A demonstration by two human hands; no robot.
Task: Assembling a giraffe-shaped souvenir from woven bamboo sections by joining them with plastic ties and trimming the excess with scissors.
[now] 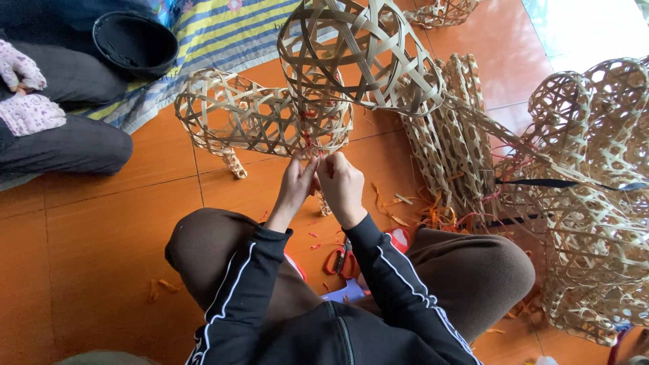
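A woven bamboo animal figure (257,118) with a round open-weave head (358,57) stands on the orange tiled floor in front of me. My left hand (295,184) and my right hand (340,184) are close together under its neck, pinching a thin red tie (307,142) threaded through the weave. Both hands' fingers are closed on the strand where body and head meet. My crossed legs in brown trousers (473,270) frame the bottom of the view.
Red-handled scissors (341,260) lie between my knees among orange scraps. Stacked bamboo figures (449,135) and a big pile of woven pieces (595,189) fill the right. Another seated person (40,115) and a black bowl (135,42) on a striped mat are at the upper left.
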